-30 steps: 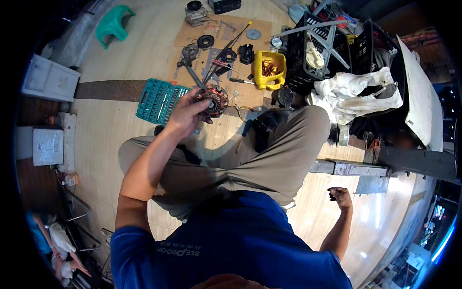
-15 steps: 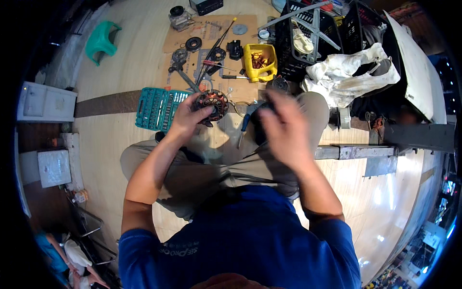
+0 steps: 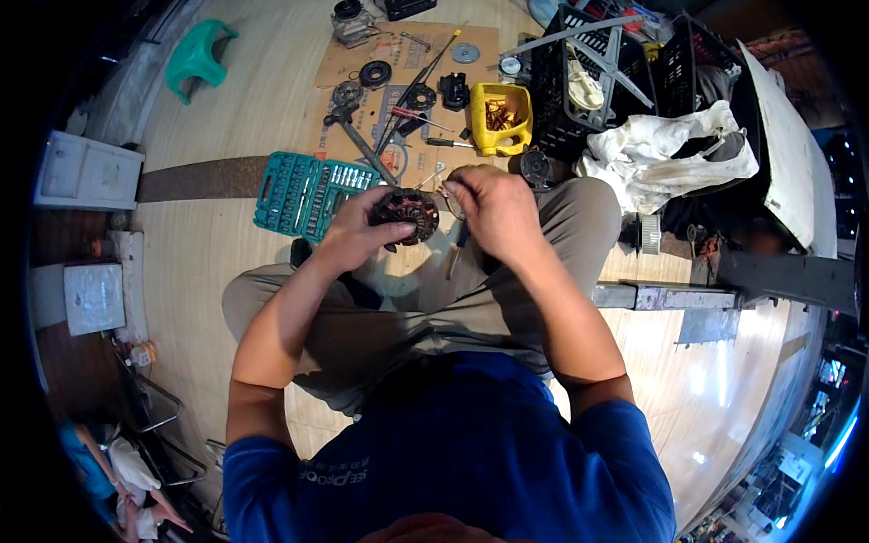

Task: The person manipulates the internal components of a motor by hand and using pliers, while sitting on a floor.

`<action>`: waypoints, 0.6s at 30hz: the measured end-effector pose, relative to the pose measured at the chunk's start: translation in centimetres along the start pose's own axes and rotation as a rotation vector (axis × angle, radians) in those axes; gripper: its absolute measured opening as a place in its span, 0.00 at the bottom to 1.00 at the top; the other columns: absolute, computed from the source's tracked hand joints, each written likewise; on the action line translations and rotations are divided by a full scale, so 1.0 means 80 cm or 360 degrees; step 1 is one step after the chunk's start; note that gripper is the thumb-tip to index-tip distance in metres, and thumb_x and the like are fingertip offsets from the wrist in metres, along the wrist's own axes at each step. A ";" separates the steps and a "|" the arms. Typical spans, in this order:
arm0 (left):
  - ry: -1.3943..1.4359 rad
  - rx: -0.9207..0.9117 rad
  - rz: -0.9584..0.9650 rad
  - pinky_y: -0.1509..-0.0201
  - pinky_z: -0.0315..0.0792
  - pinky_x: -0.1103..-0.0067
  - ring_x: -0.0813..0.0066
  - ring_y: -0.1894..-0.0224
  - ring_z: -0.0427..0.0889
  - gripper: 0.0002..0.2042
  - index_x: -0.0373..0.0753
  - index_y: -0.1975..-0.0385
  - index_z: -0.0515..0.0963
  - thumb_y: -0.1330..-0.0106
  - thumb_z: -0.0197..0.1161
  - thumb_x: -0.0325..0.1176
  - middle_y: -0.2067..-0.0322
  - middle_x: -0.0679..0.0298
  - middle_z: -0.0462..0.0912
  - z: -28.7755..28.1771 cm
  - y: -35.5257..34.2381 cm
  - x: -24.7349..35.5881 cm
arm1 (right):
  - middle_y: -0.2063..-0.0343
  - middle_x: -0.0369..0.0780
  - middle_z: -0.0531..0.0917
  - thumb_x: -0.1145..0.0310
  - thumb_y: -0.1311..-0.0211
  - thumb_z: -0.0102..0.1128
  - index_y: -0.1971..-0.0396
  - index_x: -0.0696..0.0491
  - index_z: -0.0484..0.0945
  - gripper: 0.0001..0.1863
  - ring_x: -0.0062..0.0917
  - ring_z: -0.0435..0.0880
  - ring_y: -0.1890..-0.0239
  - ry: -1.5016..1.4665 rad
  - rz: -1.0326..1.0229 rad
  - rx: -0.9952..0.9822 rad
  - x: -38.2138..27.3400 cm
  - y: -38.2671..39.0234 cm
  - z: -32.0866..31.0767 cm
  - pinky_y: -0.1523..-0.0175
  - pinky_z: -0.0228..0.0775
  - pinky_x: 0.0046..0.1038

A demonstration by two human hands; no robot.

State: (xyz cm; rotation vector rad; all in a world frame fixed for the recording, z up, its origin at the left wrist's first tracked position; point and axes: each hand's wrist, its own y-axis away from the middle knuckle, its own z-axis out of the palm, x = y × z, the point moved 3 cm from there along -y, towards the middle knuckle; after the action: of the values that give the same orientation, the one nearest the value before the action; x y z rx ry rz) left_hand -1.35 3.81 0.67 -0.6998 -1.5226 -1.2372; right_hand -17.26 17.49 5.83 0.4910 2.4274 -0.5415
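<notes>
My left hand (image 3: 356,226) is wrapped round a dark, round motor part with copper windings (image 3: 409,217), its thumb lying across the near face. To the right of it, my right hand (image 3: 498,210) is closed, with thumb and fingertips drawn together close to the part's edge. What those fingers pinch, if anything, is too small to make out. A curved yellowish handle of pliers (image 3: 454,206) shows just by the right fingertips; I cannot tell whether the hand touches it. Partly under the right hand lies a screwdriver with a blue handle (image 3: 463,237).
A green socket set case (image 3: 291,201) lies open at the left. On flat cardboard (image 3: 348,63) ahead are a hammer (image 3: 362,140), screwdrivers and round parts. A cut yellow jug (image 3: 502,140) holds copper-coloured pieces. Black crates (image 3: 557,109) and white cloth (image 3: 665,149) stand right; a green stool (image 3: 201,56) far left.
My right hand has moved left and in toward the wound part, its fingers closing together. The left hand keeps its hold, and the part has turned slightly. The whole view has shifted a little.
</notes>
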 end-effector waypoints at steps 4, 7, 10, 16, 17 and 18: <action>0.0210 -0.0093 0.0092 0.46 0.74 0.75 0.71 0.51 0.79 0.25 0.32 0.44 0.69 0.42 0.67 0.28 0.53 0.59 0.80 -0.001 -0.005 0.001 | 0.76 0.49 0.81 0.64 0.40 0.60 0.73 0.55 0.79 0.10 0.48 0.80 0.70 -0.0074 0.0212 -0.0064 0.043 -0.003 0.005 0.63 0.73 0.43; 0.0514 0.0011 0.0273 0.58 0.77 0.80 0.75 0.60 0.83 0.21 0.32 0.48 0.71 0.41 0.65 0.27 0.58 0.59 0.82 -0.001 -0.005 0.000 | 0.76 0.50 0.80 0.64 0.40 0.60 0.73 0.56 0.79 0.10 0.48 0.80 0.69 -0.0041 0.0307 -0.0135 0.061 0.012 0.007 0.63 0.72 0.44; 0.0878 0.0115 0.0221 0.62 0.79 0.78 0.72 0.62 0.84 0.19 0.34 0.48 0.72 0.39 0.64 0.28 0.58 0.59 0.82 -0.007 -0.005 0.001 | 0.76 0.50 0.81 0.64 0.40 0.60 0.73 0.55 0.80 0.10 0.48 0.80 0.69 0.0075 0.0203 -0.0173 0.067 0.025 -0.002 0.63 0.72 0.44; 0.0864 0.0338 0.0233 0.61 0.79 0.76 0.71 0.61 0.84 0.17 0.33 0.50 0.74 0.38 0.64 0.28 0.61 0.60 0.84 -0.014 -0.022 -0.002 | 0.74 0.46 0.80 0.66 0.43 0.63 0.72 0.55 0.81 0.07 0.44 0.79 0.69 0.0111 -0.0172 -0.0555 0.028 0.046 -0.023 0.64 0.71 0.40; 0.0691 0.0441 0.0295 0.58 0.78 0.77 0.71 0.61 0.84 0.17 0.33 0.50 0.74 0.38 0.65 0.29 0.61 0.60 0.84 -0.012 -0.023 -0.001 | 0.75 0.44 0.79 0.66 0.44 0.64 0.72 0.54 0.81 0.07 0.42 0.79 0.69 0.0150 -0.0195 -0.0518 0.018 0.041 -0.035 0.65 0.71 0.39; 0.0512 0.0549 0.0355 0.55 0.77 0.78 0.71 0.60 0.84 0.17 0.32 0.51 0.75 0.39 0.66 0.30 0.61 0.60 0.84 -0.013 -0.021 0.001 | 0.75 0.44 0.79 0.66 0.44 0.64 0.72 0.54 0.81 0.07 0.42 0.79 0.69 0.0140 -0.0195 -0.0514 0.011 0.037 -0.042 0.65 0.71 0.39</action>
State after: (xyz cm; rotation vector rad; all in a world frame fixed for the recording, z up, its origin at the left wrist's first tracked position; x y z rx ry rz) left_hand -2.49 2.28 0.07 -0.4065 -1.3054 -0.8440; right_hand -18.12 21.78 6.98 0.2347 2.5763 -0.1725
